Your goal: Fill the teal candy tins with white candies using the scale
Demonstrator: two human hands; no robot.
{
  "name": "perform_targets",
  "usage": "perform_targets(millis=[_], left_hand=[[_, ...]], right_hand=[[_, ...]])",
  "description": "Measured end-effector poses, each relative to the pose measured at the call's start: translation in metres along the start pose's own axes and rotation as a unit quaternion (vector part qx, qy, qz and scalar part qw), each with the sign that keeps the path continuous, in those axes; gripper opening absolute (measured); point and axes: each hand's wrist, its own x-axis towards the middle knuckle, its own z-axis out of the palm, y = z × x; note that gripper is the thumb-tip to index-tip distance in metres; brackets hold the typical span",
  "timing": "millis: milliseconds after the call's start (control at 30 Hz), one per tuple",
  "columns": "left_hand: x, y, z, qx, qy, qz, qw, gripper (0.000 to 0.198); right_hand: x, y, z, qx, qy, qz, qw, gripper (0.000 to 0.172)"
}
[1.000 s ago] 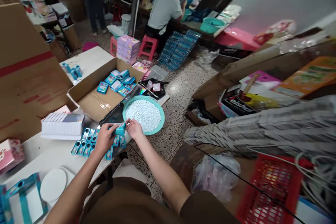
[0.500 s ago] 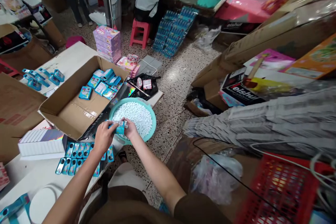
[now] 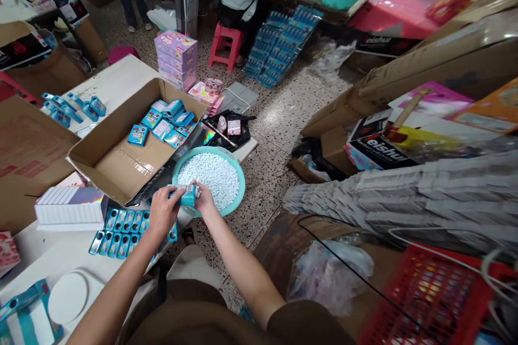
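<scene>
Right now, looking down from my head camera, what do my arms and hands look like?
Your left hand and right hand are ungloved, and no watch or bracelet shows. The left forearm and right forearm are bare. A dark brown sleeve covers the right upper arm; the left sleeve is out of view.

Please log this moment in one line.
left hand: holds blue box | right hand: white pellets, at box's end | basin: white pellets

Pellets (image 3: 216, 172) in basin (image 3: 242, 182) beside carton (image 3: 117, 168)
</scene>
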Motion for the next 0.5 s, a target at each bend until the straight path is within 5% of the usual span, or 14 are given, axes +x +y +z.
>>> perform_targets(millis=[400, 500], left_hand=[[-0.005, 0.003, 0.002, -0.007, 0.003, -0.041, 0.999, 0.050], [-0.007, 0.005, 0.006, -0.002, 0.003, -0.046, 0.999, 0.050]], right_hand=[[-0.006, -0.009, 0.012, 0.004, 0.026, -0.022, 0.999, 0.018], [-0.006, -0.007, 0.011, -0.029, -0.007, -0.013, 0.999, 0.018]])
